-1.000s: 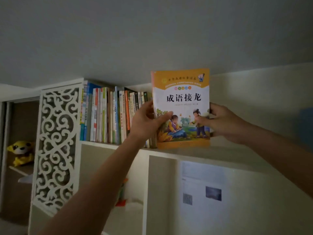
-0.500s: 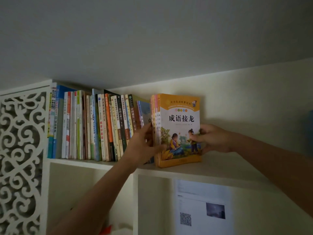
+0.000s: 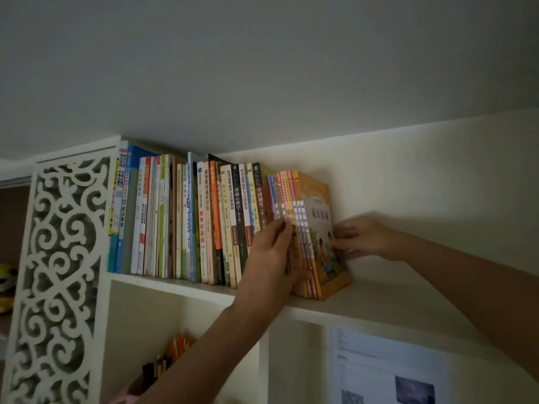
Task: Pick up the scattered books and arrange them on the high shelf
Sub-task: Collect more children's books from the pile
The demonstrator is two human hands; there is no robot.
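Since 0.5 s ago: orange book (image 3: 323,228) now pushed in against the end of the row, turned so its cover faces about 3 o'clock and is seen at a steep angle; previously the cover faced the camera.

Left to right:
- Carved white panel (image 3: 58,272) at 9 o'clock; yellow object beyond its left edge cut off by the frame, not identifiable.
- Row of books (image 3: 186,223) upright on the high shelf (image 3: 393,313), spines out; many titles too dim to read.
- Left hand (image 3: 271,252) at centre, fingers straight, pressing flat against the spines of the thin orange and pink books just left of the orange book. Hides the lower spines there.
- Orange book stands at the right end of the row, between the two hands, bottom edge on the shelf.
- Right hand (image 3: 364,239) at 3 o'clock of the book, fingertips on the cover; fingers blurred, cannot tell whether pinching or only touching.
- Printed sheet (image 3: 388,371) at 5 o'clock, cut off below, text illegible.
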